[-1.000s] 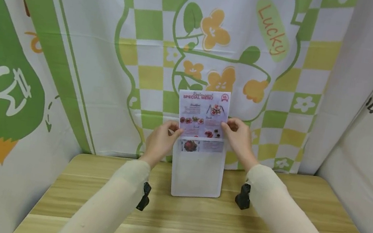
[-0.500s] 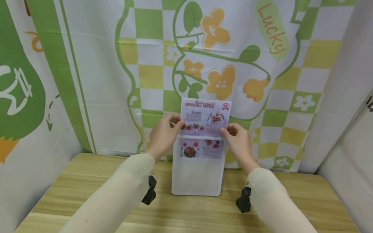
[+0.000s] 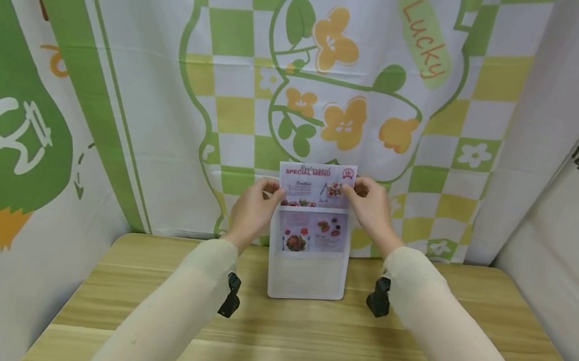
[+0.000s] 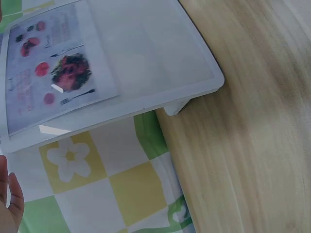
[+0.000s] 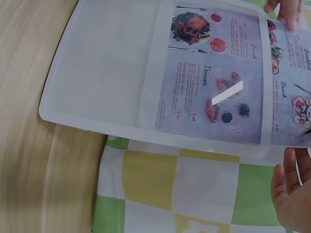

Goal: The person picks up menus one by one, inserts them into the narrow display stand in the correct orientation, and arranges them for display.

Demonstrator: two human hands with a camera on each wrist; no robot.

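Observation:
A printed menu sheet point(image 3: 314, 184) headed "Special Menu" sits partly inside a clear, white-edged menu holder point(image 3: 308, 279) that stands upright on the table. Its lower part shows through the clear front, while the top sticks out above the holder's upper edge. My left hand point(image 3: 255, 210) pinches the sheet's left edge just above the holder. On the other side my right hand point(image 3: 372, 211) pinches the right edge between thumb and fingers. In the right wrist view the "Lunch" and "Dinner" sections of the menu sheet point(image 5: 218, 73) lie behind the clear panel.
The wooden table point(image 3: 268, 348) extends in front of the holder and to both sides. A checkered cloth backdrop point(image 3: 231, 114) hangs close behind it. A small white foot point(image 4: 176, 107) shows behind the holder in the left wrist view.
The menu sheet has slid further down into the holder, so less sticks out above. My right hand now grips it higher, near the top corner; my left hand stays at the left edge.

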